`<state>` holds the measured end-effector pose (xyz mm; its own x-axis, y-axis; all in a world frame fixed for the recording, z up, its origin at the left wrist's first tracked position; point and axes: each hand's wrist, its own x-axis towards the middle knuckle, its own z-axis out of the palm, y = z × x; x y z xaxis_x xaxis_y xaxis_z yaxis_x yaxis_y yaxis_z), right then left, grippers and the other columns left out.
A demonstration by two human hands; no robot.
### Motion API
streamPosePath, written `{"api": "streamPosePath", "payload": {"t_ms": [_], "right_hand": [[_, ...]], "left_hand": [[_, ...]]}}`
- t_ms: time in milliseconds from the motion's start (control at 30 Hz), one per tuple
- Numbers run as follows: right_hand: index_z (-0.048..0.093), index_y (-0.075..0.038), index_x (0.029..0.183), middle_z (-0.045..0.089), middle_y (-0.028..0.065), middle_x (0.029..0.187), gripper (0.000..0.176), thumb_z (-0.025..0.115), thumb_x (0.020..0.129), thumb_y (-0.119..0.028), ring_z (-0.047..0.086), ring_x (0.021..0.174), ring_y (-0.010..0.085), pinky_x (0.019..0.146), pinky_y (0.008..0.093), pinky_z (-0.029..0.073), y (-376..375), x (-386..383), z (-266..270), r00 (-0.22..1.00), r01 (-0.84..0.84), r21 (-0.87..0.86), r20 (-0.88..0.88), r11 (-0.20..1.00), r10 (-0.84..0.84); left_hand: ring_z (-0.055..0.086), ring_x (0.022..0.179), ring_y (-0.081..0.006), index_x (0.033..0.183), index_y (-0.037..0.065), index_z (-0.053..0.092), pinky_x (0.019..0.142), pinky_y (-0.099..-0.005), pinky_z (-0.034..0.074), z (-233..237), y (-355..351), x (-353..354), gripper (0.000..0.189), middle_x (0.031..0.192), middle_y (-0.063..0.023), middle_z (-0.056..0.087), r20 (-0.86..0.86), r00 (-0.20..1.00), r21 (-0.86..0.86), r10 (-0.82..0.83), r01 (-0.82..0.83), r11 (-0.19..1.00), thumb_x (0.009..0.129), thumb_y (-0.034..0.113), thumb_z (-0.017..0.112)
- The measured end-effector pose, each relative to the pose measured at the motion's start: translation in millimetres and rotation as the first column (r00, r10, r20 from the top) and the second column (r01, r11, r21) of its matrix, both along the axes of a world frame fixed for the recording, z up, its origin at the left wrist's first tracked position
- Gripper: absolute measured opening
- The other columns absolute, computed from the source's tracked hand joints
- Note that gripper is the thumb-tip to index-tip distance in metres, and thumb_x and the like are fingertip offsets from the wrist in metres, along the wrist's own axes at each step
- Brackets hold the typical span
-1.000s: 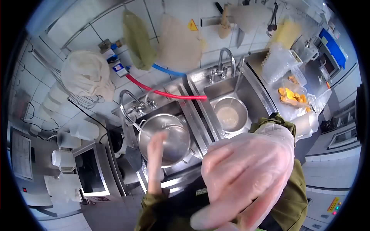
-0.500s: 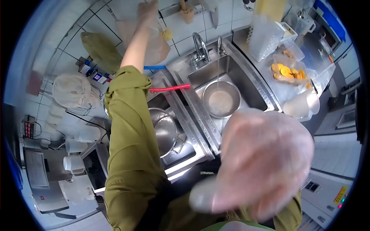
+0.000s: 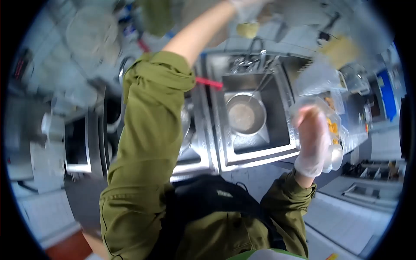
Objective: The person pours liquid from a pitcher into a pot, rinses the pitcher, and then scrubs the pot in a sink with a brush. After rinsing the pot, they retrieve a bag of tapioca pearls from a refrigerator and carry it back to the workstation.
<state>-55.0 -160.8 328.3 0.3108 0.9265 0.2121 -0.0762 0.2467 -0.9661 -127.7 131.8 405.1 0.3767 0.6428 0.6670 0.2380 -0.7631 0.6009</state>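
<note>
My left hand [image 3: 249, 5], in a clear glove, reaches up to the wall and is partly cut off by the top edge. A yellow scrubber [image 3: 248, 29] hangs just below it, with a blurred brown thing [image 3: 265, 16] beside its fingers. My right hand [image 3: 315, 141], also gloved, is raised on the right, its fingers bent and smeared. In this view it overlaps the clear plastic tub of orange food pieces [image 3: 333, 129]. Between the hands, a round metal pot [image 3: 263, 117] with cloudy liquid sits in the right sink, under a stream of water.
The right sink [image 3: 277, 145] has a metal faucet [image 3: 255, 54] at its back. A red hose [image 3: 209, 82] lies over the divider by the left sink [image 3: 197, 162]. Stacked clear containers [image 3: 313, 78] stand on the right counter. A white jug [image 3: 333, 157] is near the counter's front edge.
My left hand has moved right along the wall, from the hanging bag to the yellow scrubber. My right hand has gone from close before the camera to beside the right counter. The view has turned.
</note>
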Motion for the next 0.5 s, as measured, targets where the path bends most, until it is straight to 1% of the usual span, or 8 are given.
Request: {"api": "streamPosePath", "payload": {"t_ms": [100, 133, 167, 233, 267, 300, 367, 500], "right_hand": [[0.056, 0.004, 0.096, 0.052, 0.0066, 0.074, 0.041, 0.034, 0.092, -0.03, 0.048, 0.07, 0.0138, 0.067, 0.0246, 0.038, 28, -5, -11, 0.95, -0.261, -0.004, -0.178, 0.965, 0.256], [0.056, 0.003, 0.099, 0.052, 0.0055, 0.075, 0.039, 0.035, 0.091, -0.028, 0.048, 0.071, 0.0137, 0.067, 0.0244, 0.038, 22, -28, -5, 0.981, 0.056, -0.041, 0.186, 0.998, -0.047], [0.057, 0.001, 0.102, 0.052, 0.005, 0.078, 0.037, 0.038, 0.09, -0.028, 0.048, 0.072, 0.0132, 0.067, 0.0244, 0.039, 16, -42, 11, 0.845, 0.175, 0.02, 0.509, 0.984, -0.16], [0.054, 0.002, 0.106, 0.052, 0.0067, 0.086, 0.043, 0.045, 0.085, -0.035, 0.046, 0.078, 0.0121, 0.072, 0.0248, 0.037, 12, -66, 29, 0.79, 0.198, 0.189, 0.551, 0.962, -0.271], [0.054, 0.002, 0.106, 0.052, 0.0067, 0.087, 0.043, 0.045, 0.086, -0.035, 0.046, 0.078, 0.0122, 0.072, 0.0251, 0.037, 16, -68, 32, 0.791, 0.182, 0.21, 0.548, 0.961, -0.27], [0.054, 0.001, 0.106, 0.052, 0.0068, 0.087, 0.043, 0.044, 0.086, -0.035, 0.047, 0.078, 0.0122, 0.072, 0.0254, 0.037, 24, -70, 34, 0.804, 0.158, 0.202, 0.542, 0.967, -0.244], [0.053, 0.001, 0.106, 0.052, 0.0069, 0.088, 0.042, 0.044, 0.086, -0.035, 0.047, 0.078, 0.0123, 0.073, 0.0259, 0.037, 44, -71, 31, 0.853, 0.103, 0.149, 0.495, 0.983, -0.165], [0.053, 0.0, 0.106, 0.052, 0.0071, 0.09, 0.041, 0.043, 0.087, -0.035, 0.047, 0.078, 0.0126, 0.074, 0.027, 0.038, 52, -81, 29, 0.842, 0.124, 0.139, 0.508, 0.982, -0.178]], "left_hand": [[0.058, 0.07, -0.0281, 0.084, 0.006, 0.052, 0.057, -0.0383, 0.044, -82, -55, -40, 0.016, 0.071, -0.0126, 0.057, -0.171, 0.972, 0.24, -0.163, 0.201, 0.95, 0.081, 0.018, 0.042], [0.058, 0.07, -0.0275, 0.086, 0.008, 0.05, 0.057, -0.0393, 0.045, -105, -92, -66, 0.009, 0.072, -0.0099, 0.055, -0.205, 0.975, 0.276, -0.085, 0.141, 0.951, 0.079, 0.011, 0.045], [0.059, 0.068, -0.0281, 0.086, 0.01, 0.051, 0.055, -0.039, 0.046, -126, -113, -94, 0.008, 0.074, -0.0082, 0.056, -0.256, 0.962, 0.248, -0.094, 0.159, 0.955, 0.079, 0.01, 0.048], [0.059, 0.065, -0.0286, 0.092, 0.01, 0.052, 0.054, -0.0371, 0.049, -175, -141, -144, 0.014, 0.081, -0.0079, 0.058, -0.154, 0.984, 0.073, -0.094, 0.106, 0.992, 0.079, 0.01, 0.052], [0.059, 0.068, -0.0298, 0.093, 0.01, 0.051, 0.058, -0.0389, 0.048, -192, -153, -168, 0.013, 0.081, -0.0088, 0.058, -0.247, 0.967, -0.147, -0.068, 0.032, 0.989, 0.08, 0.012, 0.054], [0.058, 0.065, -0.0322, 0.091, 0.009, 0.048, 0.053, -0.0423, 0.045, -217, -160, -190, 0.016, 0.076, -0.0118, 0.057, -0.212, 0.977, -0.217, -0.018, -0.029, 0.976, 0.085, 0.023, 0.051], [0.056, 0.068, -0.0355, 0.09, 0.006, 0.048, 0.055, -0.0431, 0.042, -227, -182, -233, 0.017, 0.075, -0.0168, 0.056, -0.209, 0.976, -0.417, 0.062, -0.147, 0.897, 0.086, 0.023, 0.049], [0.054, 0.074, -0.0383, 0.09, 0.004, 0.049, 0.06, -0.0439, 0.041, -244, -201, -308, 0.013, 0.076, -0.018, 0.055, -0.177, 0.965, -0.516, 0.196, -0.26, 0.816, 0.084, 0.015, 0.051]]}}
